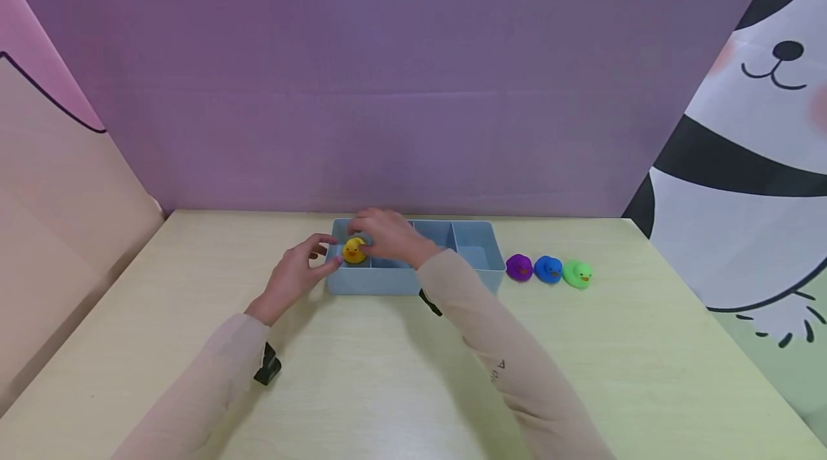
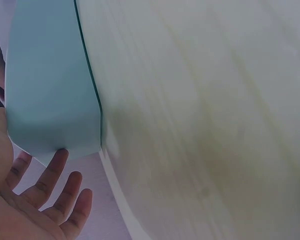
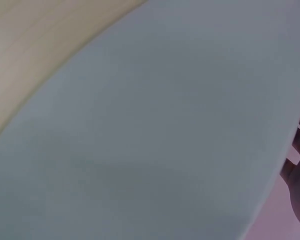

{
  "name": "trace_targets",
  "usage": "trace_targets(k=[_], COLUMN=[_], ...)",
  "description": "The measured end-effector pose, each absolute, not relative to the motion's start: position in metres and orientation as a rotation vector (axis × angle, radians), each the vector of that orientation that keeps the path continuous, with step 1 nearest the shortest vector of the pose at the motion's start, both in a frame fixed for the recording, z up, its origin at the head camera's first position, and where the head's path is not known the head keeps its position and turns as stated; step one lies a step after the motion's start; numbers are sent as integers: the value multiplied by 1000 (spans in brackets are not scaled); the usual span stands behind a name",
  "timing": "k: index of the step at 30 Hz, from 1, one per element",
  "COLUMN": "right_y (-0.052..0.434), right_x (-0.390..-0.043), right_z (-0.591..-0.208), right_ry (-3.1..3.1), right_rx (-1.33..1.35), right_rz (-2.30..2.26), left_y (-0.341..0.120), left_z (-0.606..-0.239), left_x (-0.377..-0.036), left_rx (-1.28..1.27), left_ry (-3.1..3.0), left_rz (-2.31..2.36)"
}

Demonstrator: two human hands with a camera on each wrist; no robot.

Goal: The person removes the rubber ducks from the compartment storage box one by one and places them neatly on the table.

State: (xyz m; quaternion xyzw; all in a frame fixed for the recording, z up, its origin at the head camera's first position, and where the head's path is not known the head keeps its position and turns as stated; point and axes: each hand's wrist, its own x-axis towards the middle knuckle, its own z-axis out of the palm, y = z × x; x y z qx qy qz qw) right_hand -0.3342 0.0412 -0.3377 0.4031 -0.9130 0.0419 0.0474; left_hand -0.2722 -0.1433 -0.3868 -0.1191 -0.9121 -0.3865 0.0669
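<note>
A small yellow rubber duck (image 1: 354,250) is at the leftmost compartment of a light blue divided box (image 1: 481,257). My right hand (image 1: 390,237) reaches over the box and holds the duck, its thumb against the duck's side and its fingers curled over behind. At the box's left end, my left hand (image 1: 298,275) has its fingers spread, with thumb and fingertips right at the rim. In the left wrist view, one fingertip of the left hand (image 2: 35,205) touches the box wall (image 2: 52,90). The right wrist view is mostly filled by the box's side (image 3: 155,120).
Right of the box, a purple duck (image 1: 520,268), a blue duck (image 1: 548,270) and a green duck (image 1: 578,274) stand in a row on the pale wooden table (image 1: 362,388). A purple backdrop (image 1: 400,87) rises behind the table's far edge.
</note>
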Motion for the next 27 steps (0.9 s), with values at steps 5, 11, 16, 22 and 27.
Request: trace_targets(k=[5,11,16,22,27], right_y=[34,27,23,19,17], right_x=[-336,-338,-340,-341,-340], right_z=[-339,-343,-346,-345,-344], right_ry=[-2798,-2830,-2843,-2857,-2892], right_rx=[1214,1207,1202,1214,1210], right_rz=[71,45,27,-11,-25], left_y=[-143,-144,-145,-147,-146], left_z=[-387,-387,-387,-388,-388], left_x=[-272,-271,-271,-270,-270], left_rx=[-362,-360,-366,-365,-365], left_ry=[-2749,-2758,-2758,-2747,-2754], left_rz=[-1158,-1167,-1160,-1153,-1158])
